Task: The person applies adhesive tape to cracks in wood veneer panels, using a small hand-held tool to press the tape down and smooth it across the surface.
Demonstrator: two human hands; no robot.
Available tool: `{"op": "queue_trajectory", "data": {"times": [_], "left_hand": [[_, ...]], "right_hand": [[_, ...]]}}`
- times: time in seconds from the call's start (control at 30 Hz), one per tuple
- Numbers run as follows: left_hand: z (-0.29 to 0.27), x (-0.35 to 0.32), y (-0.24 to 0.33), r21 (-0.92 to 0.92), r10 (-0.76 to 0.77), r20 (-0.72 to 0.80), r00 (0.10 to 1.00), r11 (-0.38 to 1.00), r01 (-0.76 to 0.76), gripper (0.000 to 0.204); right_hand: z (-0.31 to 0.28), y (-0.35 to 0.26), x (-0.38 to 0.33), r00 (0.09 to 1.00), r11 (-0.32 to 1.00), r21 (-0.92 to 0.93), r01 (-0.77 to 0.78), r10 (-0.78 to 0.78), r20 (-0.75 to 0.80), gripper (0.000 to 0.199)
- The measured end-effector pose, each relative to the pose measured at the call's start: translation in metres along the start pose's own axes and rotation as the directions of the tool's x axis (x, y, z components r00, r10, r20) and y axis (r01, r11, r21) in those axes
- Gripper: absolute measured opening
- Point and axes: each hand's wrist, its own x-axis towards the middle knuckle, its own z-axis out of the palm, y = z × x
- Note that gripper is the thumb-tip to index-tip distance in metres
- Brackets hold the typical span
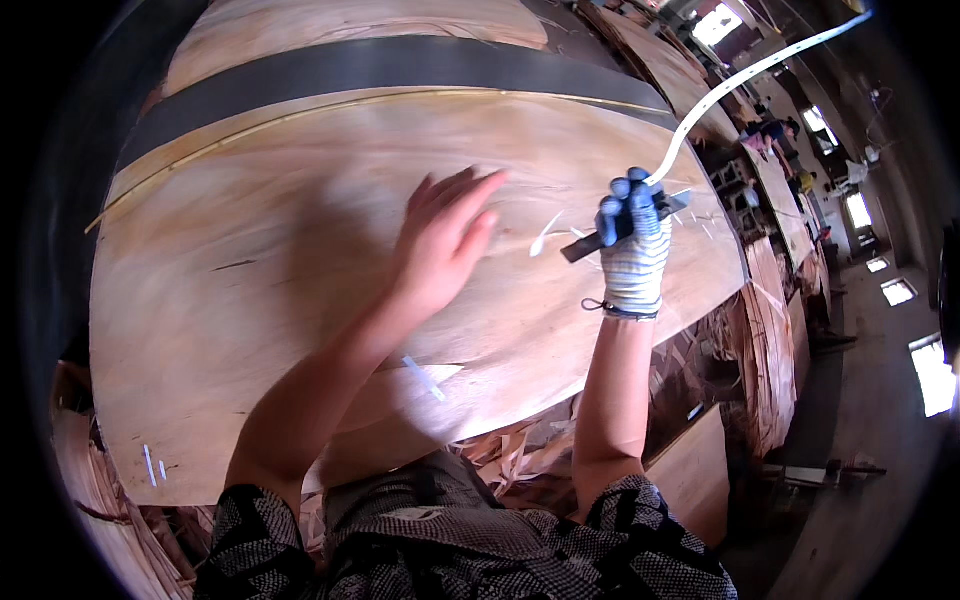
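Observation:
My bare left hand (442,243) is over the wood veneer sheet (260,310), fingers stretched out and holding nothing; whether it touches the sheet I cannot tell. My right hand (633,245), in a striped white glove with blue fingers, is closed around a dark knife-like tool (588,246) with a shiny end at the right. From the top of that same hand a long white perforated tape (705,100) runs up and to the right. Short white tape pieces, one of them a strip (424,379), lie on the veneer. A small split (235,265) shows at its left.
A thin yellowish strip (300,115) runs along the veneer's far edge, beside a dark band (400,65). More veneer (350,22) lies beyond it. Veneer scraps (505,455) are heaped below the near edge. Stacked veneer (768,350) stands at right, and another person (775,135) works farther off.

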Motion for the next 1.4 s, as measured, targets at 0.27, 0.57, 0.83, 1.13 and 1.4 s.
{"op": "queue_trajectory", "data": {"times": [0.27,0.57,0.83,1.13,1.4], "left_hand": [[0.083,0.112,0.100,-0.416,-0.078,0.336,0.939,0.882,0.222,0.021],[0.068,0.064,0.087,0.091,0.420,0.134,0.898,0.897,-0.433,0.013],[0.014,0.043,0.083,-0.221,-0.050,0.476,0.878,0.959,0.175,0.032],[-0.004,-0.016,0.124,-0.536,-0.006,0.558,0.830,0.761,0.365,0.022],[-0.020,-0.005,0.129,-0.031,0.087,0.166,0.982,0.996,-0.083,0.018]], "right_hand": [[-0.001,-0.044,-0.041,0.984,0.862,-0.479,-0.165,0.111,-0.138,0.014],[-0.040,-0.057,-0.070,0.940,-0.217,-0.973,0.074,-0.311,0.141,0.008],[-0.080,-0.037,-0.150,0.993,0.372,-0.923,0.097,-0.102,0.063,0.015],[0.044,-0.039,-0.212,0.987,0.826,-0.547,-0.140,0.069,-0.148,0.034],[-0.020,-0.071,-0.215,0.996,-0.208,-0.978,0.007,-0.084,0.025,0.014]]}}
